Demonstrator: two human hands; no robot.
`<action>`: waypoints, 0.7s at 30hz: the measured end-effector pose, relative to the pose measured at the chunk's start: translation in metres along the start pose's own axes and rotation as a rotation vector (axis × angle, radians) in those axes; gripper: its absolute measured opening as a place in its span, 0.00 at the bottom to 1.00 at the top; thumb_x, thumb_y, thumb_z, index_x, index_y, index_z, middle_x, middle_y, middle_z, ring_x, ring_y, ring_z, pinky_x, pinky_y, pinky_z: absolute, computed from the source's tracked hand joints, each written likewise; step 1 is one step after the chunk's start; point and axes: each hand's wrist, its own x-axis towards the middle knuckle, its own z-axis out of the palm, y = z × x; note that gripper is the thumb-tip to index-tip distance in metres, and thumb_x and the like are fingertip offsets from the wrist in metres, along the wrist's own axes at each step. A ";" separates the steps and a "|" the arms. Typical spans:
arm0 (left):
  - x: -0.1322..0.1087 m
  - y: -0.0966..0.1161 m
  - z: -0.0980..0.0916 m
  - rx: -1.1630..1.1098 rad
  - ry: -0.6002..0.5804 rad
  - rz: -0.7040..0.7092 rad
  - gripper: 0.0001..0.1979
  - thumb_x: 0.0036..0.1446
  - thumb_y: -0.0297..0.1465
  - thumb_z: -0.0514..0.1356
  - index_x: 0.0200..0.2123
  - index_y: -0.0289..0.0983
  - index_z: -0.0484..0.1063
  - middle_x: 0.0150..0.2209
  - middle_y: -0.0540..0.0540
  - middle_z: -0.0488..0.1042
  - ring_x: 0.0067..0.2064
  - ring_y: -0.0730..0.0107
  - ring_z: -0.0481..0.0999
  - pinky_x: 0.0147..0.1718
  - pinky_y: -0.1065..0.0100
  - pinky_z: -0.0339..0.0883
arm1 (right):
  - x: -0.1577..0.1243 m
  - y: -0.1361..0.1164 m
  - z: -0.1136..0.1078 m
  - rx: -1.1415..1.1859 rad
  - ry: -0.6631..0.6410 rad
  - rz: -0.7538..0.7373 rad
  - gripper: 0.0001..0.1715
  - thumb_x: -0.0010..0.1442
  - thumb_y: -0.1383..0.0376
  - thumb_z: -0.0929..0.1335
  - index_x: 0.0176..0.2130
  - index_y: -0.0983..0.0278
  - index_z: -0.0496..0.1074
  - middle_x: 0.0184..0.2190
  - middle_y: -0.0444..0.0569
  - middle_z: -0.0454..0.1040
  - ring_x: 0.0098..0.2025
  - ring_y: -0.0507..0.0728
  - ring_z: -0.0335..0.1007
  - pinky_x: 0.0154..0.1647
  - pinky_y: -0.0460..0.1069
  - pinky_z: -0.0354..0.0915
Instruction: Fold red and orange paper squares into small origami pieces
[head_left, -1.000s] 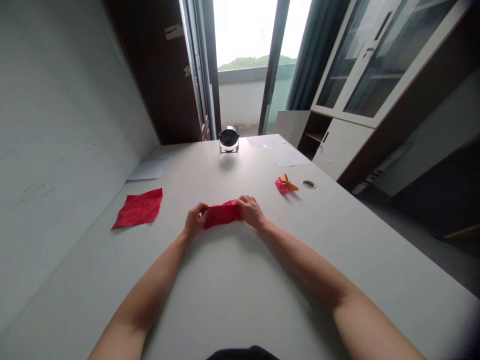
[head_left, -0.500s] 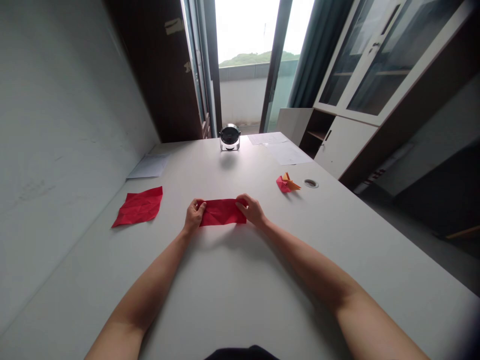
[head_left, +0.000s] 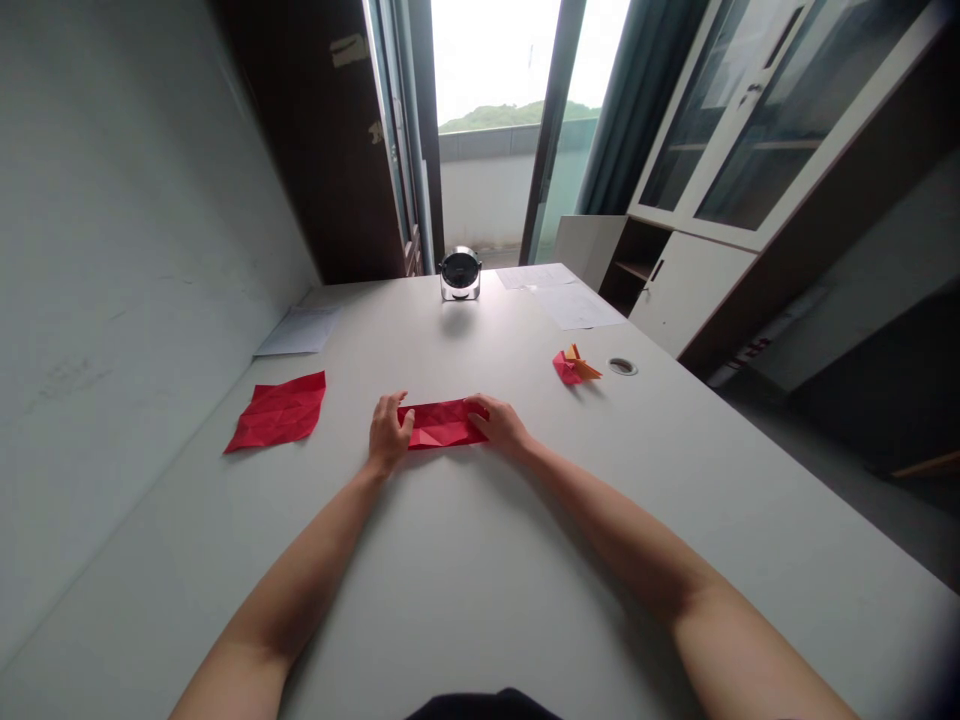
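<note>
A creased strip of folded red paper point(head_left: 442, 425) lies on the white table between my two hands. At its left end, my left hand point(head_left: 387, 430) rests with the thumb and fingers spread apart, the thumb touching the paper's end. My right hand point(head_left: 501, 422) is closed over the right end, its fingers along the far edge and its thumb on the paper. My hands hide both ends of the strip. To the left lies a second sheet of red paper point(head_left: 279, 413), creased and unfolded.
A red and orange folded-paper piece point(head_left: 574, 367) sits at the right, beside a round cable hole point(head_left: 622, 367). A round dark device on a metal stand point(head_left: 460, 273) stands at the back. White papers point(head_left: 577, 305) lie back right, another sheet point(head_left: 298, 332) by the left wall.
The red paper has been lowered flatter against the table and now looks like a narrower strip. My left fingers have loosened and spread; my right hand has shifted slightly inward.
</note>
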 end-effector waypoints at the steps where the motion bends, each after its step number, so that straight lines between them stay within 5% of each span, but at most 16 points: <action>1: -0.001 0.003 -0.001 0.058 -0.012 0.057 0.17 0.63 0.31 0.56 0.54 0.39 0.70 0.53 0.39 0.72 0.54 0.55 0.72 0.57 0.53 0.66 | 0.000 0.001 0.000 -0.042 0.001 0.003 0.15 0.62 0.65 0.67 0.48 0.56 0.76 0.48 0.46 0.79 0.45 0.56 0.74 0.50 0.51 0.68; 6: -0.008 0.016 0.005 0.138 -0.346 0.310 0.13 0.65 0.31 0.54 0.49 0.43 0.75 0.54 0.44 0.74 0.55 0.58 0.72 0.59 0.54 0.64 | 0.004 0.013 0.000 -0.263 0.010 0.006 0.11 0.63 0.63 0.67 0.44 0.58 0.78 0.41 0.49 0.78 0.44 0.57 0.72 0.49 0.51 0.66; 9: -0.011 0.015 0.011 0.136 -0.515 0.401 0.16 0.65 0.34 0.55 0.54 0.44 0.73 0.60 0.44 0.71 0.60 0.59 0.69 0.62 0.54 0.62 | 0.004 0.015 -0.003 -0.401 0.025 -0.020 0.12 0.64 0.62 0.68 0.45 0.59 0.78 0.48 0.53 0.75 0.51 0.60 0.69 0.55 0.54 0.64; 14: -0.010 0.004 0.015 0.149 -0.606 0.389 0.22 0.67 0.37 0.53 0.62 0.44 0.68 0.67 0.44 0.63 0.68 0.58 0.60 0.67 0.49 0.53 | 0.000 0.003 -0.007 -0.512 0.020 -0.135 0.19 0.66 0.62 0.66 0.54 0.62 0.75 0.67 0.58 0.59 0.67 0.66 0.55 0.65 0.61 0.56; 21: -0.005 0.000 0.014 0.062 -0.652 0.336 0.21 0.70 0.37 0.48 0.62 0.44 0.69 0.65 0.46 0.67 0.69 0.61 0.59 0.68 0.50 0.50 | -0.003 -0.003 0.000 -0.473 -0.286 -0.218 0.27 0.70 0.60 0.61 0.66 0.58 0.64 0.70 0.53 0.55 0.71 0.62 0.50 0.72 0.62 0.44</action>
